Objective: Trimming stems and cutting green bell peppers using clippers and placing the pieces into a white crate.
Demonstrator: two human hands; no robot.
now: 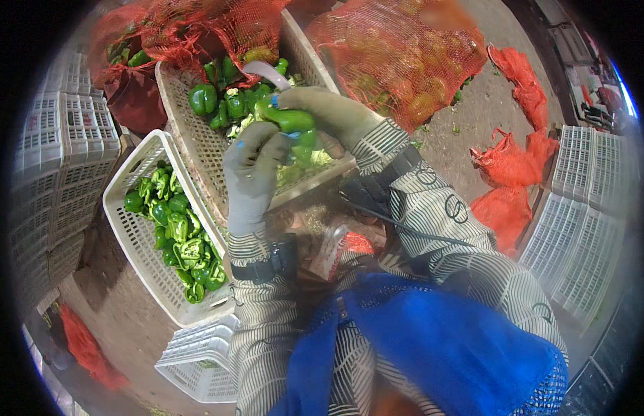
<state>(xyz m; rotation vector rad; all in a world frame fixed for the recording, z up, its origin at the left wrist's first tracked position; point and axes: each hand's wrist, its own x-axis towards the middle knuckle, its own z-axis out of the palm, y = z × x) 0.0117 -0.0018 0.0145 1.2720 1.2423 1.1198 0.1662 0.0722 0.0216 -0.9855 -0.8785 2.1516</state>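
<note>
My right hand (pixel 336 118), in a grey glove with a blue fingertip, grips a long green pepper (pixel 292 122) over the beige crate (pixel 187 125). Against the pepper's near left side, the bent fingers of my gloved left hand (pixel 252 170) are closed on it; their tips are partly hidden. Beneath both hands the crate holds whole green peppers (pixel 203 100) and pale cut scraps (pixel 320 157). A pale curved strip (pixel 268 73) shows just beyond my right fingers; its kind is unclear.
Left of the beige crate, a white crate (pixel 131 267) holds opened green peppers (pixel 190 251). Red mesh sacks (pixel 405 52) lie beyond, one full. Stacked white crates (pixel 86 125) rise at far left; more crates (pixel 571 229) stand at right. Loose red netting (pixel 502 215) lies on the floor.
</note>
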